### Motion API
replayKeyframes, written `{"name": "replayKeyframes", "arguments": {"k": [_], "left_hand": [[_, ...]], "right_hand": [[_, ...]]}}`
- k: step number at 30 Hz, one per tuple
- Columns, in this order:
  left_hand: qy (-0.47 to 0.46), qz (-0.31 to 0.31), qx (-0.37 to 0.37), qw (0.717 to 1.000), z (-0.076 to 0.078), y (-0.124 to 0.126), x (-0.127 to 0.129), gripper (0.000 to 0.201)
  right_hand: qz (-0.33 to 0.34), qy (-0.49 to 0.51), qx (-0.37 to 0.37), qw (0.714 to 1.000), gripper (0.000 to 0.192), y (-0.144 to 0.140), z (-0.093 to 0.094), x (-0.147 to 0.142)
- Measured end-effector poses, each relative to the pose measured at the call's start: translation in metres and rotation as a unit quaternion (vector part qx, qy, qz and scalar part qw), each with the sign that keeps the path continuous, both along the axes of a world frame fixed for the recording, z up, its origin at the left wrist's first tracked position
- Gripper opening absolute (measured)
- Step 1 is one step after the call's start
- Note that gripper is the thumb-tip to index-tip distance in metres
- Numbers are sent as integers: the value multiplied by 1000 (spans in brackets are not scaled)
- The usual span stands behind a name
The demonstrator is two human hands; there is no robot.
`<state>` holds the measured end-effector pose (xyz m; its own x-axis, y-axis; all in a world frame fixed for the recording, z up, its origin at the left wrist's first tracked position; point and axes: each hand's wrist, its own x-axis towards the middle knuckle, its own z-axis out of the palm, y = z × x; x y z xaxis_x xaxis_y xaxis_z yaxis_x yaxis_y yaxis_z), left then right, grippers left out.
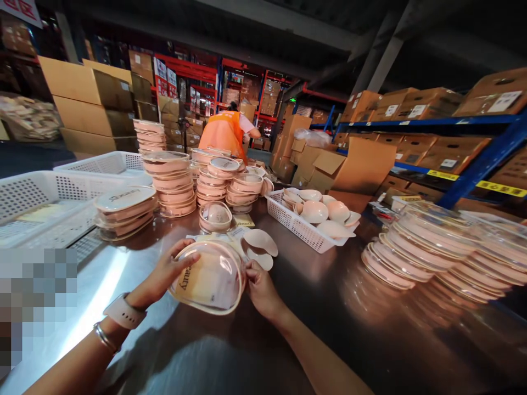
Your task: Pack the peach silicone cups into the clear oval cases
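Above the steel table I hold a clear, rounded plastic case [218,280] with a pale rim. A yellowish card and white paper show through its lid, with part of the word "eauty" visible. My left hand [175,269] grips its left side, thumb on top. At the right edge, my right hand [261,288] pinches the rim; its fingertips are partly hidden. Just beyond lie two loose pale bra cups [261,244] and a small yellow card [244,220]. Another clear case [215,216] sits behind the one in my hands.
Stacks of filled cases stand at the back [175,184], left [123,211] and right [415,247]. A white basket [296,227] holds several cups. White crates [24,189] line the left. Behind, a person in an orange vest [222,134] bends over near cartons; shelving [469,164] stands right.
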<state>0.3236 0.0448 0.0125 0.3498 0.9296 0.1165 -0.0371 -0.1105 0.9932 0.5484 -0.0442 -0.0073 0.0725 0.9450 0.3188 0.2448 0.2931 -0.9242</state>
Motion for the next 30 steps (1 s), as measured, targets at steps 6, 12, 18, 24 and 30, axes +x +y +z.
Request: {"name": "replayKeyframes", "arguments": {"k": [6, 12, 18, 24, 30], "left_hand": [[3, 12, 19, 1000, 3, -2, 2, 43], [3, 26, 37, 999, 8, -4, 4, 46], [-15, 45, 48, 998, 18, -11, 4, 55], [-31, 90, 64, 993, 23, -7, -4, 58], [-42, 91, 88, 991, 24, -5, -7, 55]], "right_hand": [[76, 20, -54, 995, 43, -3, 12, 4], [36, 73, -47, 996, 41, -4, 10, 4], [-43, 120, 27, 991, 45, 8, 5, 16], [-200, 134, 50, 969, 46, 27, 6, 70], [-201, 53, 48, 977, 41, 28, 10, 71]]}}
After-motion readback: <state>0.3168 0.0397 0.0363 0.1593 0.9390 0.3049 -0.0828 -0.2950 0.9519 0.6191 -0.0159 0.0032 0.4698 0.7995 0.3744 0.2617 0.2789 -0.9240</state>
